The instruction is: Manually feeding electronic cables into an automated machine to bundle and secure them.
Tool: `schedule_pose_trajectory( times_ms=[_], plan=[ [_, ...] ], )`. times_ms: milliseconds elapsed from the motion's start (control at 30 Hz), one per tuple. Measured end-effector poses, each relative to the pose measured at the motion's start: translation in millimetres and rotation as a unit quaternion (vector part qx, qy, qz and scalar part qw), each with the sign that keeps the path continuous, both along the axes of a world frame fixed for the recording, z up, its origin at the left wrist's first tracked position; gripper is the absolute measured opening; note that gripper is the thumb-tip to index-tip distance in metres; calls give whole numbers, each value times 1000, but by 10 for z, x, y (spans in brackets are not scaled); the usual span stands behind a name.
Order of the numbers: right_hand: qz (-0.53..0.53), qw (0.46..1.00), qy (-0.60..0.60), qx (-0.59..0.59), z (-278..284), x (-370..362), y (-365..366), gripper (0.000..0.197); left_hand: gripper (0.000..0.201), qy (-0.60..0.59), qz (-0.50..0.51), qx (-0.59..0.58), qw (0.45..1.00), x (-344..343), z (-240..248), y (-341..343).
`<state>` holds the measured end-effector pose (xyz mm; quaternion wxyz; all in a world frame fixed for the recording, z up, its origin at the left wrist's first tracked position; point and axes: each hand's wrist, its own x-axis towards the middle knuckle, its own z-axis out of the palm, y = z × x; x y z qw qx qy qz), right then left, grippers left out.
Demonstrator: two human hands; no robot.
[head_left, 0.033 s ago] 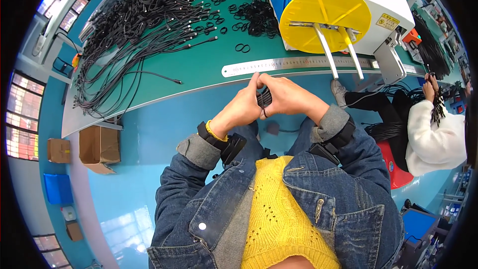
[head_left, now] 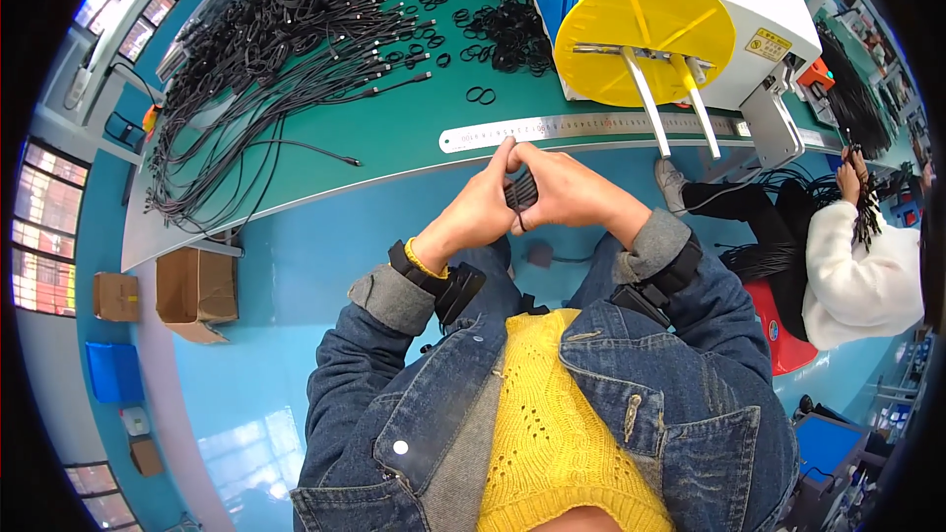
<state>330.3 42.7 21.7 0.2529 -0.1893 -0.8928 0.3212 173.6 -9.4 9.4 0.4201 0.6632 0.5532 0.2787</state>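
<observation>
In front of my body, just off the table's near edge, my left hand [head_left: 476, 205] and my right hand [head_left: 572, 189] meet with their fingertips together. Between them they grip a small coiled black cable [head_left: 520, 191], its windings stacked side by side. Fingers cover most of the coil, and its ends are hidden. Beyond my fingertips a steel ruler [head_left: 493, 136] lies along the table edge. Above my right hand stands the yellow round disc [head_left: 591, 49] of a white and blue winding machine, with two rods jutting toward me.
The green table [head_left: 325, 177] bears a large heap of black cables [head_left: 236, 69] at left and loose black rings [head_left: 480, 95] near the machine. At right a person in a white top [head_left: 857, 276] handles dark cables. Cardboard boxes [head_left: 202, 291] stand on the floor at left.
</observation>
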Motion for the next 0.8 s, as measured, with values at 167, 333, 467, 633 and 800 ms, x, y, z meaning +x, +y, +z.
schedule_pose_trajectory(
  times_ms=[167, 333, 467, 633, 800],
  plan=[
    [-49, 858, 127, -495, -115, -18, -84, 26, 59, -423, -68, -86, 899, -227, -57, -59],
    [-35, 717, 284, -636, -272, 93, -42, 6, 59, -638, -133, -248, 717, -338, -148, -30],
    [-40, 732, 280, -620, -265, 124, 37, 5, 56, -670, -96, -278, 681, -296, -146, -69],
    [-120, 852, 124, -495, -12, 101, 1, 21, 54, -652, -135, -255, 701, -296, -160, -51],
    [-146, 963, 50, -222, 64, -136, -47, 35, 50, -588, -114, -249, 761, -263, -173, -91]
  ],
)
